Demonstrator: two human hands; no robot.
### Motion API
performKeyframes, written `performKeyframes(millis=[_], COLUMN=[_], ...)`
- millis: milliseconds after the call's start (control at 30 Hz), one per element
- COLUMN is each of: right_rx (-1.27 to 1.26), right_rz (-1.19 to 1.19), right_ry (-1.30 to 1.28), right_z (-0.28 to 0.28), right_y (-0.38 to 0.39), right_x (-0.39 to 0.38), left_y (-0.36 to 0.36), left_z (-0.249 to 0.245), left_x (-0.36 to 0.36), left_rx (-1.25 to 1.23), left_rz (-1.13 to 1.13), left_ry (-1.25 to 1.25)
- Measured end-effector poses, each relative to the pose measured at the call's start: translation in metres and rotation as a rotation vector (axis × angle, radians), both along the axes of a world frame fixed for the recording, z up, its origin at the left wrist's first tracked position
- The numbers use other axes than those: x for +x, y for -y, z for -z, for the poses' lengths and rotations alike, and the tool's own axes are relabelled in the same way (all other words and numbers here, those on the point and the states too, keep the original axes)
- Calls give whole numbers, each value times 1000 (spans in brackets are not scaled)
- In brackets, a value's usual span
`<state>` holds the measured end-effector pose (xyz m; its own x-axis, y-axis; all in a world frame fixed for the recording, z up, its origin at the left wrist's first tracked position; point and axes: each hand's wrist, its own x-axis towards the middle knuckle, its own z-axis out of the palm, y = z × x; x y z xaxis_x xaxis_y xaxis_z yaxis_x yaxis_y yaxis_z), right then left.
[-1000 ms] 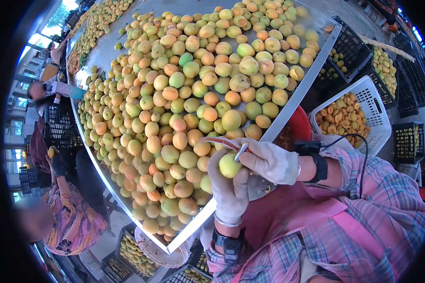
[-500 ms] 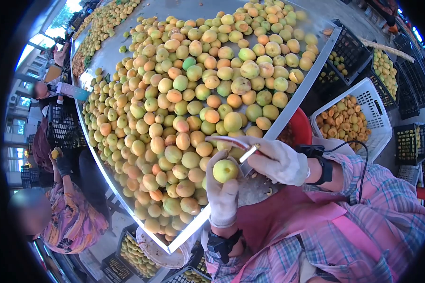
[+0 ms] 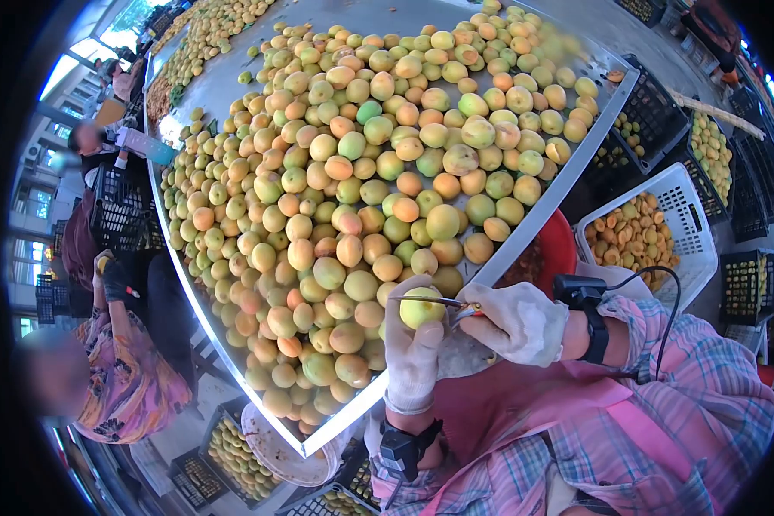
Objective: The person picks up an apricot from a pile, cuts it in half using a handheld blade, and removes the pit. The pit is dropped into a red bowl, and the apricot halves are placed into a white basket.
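L hand [image 3: 411, 353], in a white knit glove w/ soft, slightly grubby fabric, is curled round a smooth, round yellow-green fruit [image 3: 421, 315], held up just off the tabletop's near corner. R hand [image 3: 520, 322], same type of glove, has its fingers closed on a slim cutting tool [image 3: 436, 300]; the thin dark blade lies across the top of the fruit, touching or nearly so, can't tell how deep. Tabletop [image 3: 211, 90] = smooth grey sheet, prob. metal, w/ a raised, shiny straight-edged rim [image 3: 568, 181]. On it, a big heap of fruit [image 3: 318, 206]: round to oval, matte skins, green thru yellow to orange blush, a few blotchy. Beyond the rim, R side: glossy red tub [image 3: 562, 249], round wall; next to it, white slotted plastic crate [image 3: 695, 224] w/ cut orange pieces [image 3: 632, 232], moist-looking, rough-edged. Pink apron [image 3: 525, 396], plaid sleeve [image 3: 688, 344], thin woven cloth.
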<state>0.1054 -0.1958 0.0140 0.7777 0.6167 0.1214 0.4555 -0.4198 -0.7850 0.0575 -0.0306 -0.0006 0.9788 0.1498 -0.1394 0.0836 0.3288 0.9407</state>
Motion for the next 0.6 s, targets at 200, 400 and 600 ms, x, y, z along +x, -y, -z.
performKeyframes(millis=[200,400,600], right_rx=[19,-96,-38], right_rz=[-1,-3,-31], right_ry=[89,33,-37], right_z=[-3,-3,0], right_y=[1,1,-1], right_x=[1,-4,-3], left_y=[-1,2,-7], left_z=[-2,-11,-4], left_x=[0,-1,-2], left_rx=[26,47,58], left_rz=[18,36,140], left_ry=[18,-40,28])
